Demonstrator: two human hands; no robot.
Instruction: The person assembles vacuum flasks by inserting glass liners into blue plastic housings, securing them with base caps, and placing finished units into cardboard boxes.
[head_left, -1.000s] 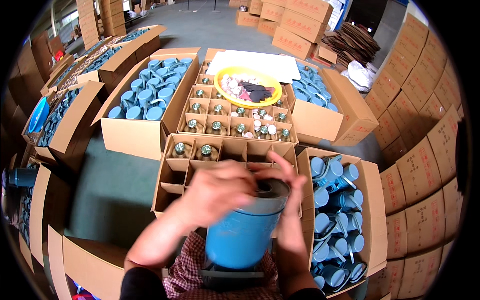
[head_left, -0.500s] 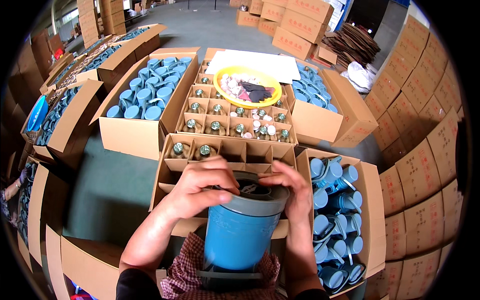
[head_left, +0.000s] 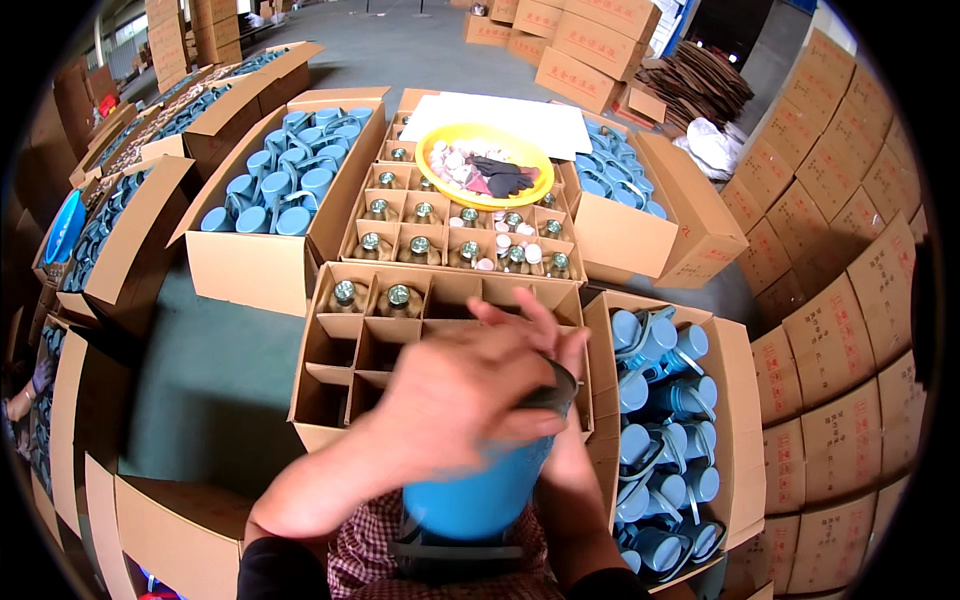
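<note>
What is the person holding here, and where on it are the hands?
A blue flask: the left hand covers its top rim, and the right hand grips its upper right side.

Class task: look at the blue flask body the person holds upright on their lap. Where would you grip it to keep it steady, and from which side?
Probably best gripped on the bare lower wall of the blue flask body, coming in from the sides. It stands upright and tapers downward, and its top is covered by the left hand, while the right hand sits against its right side, so only the lower wall is free.
</note>
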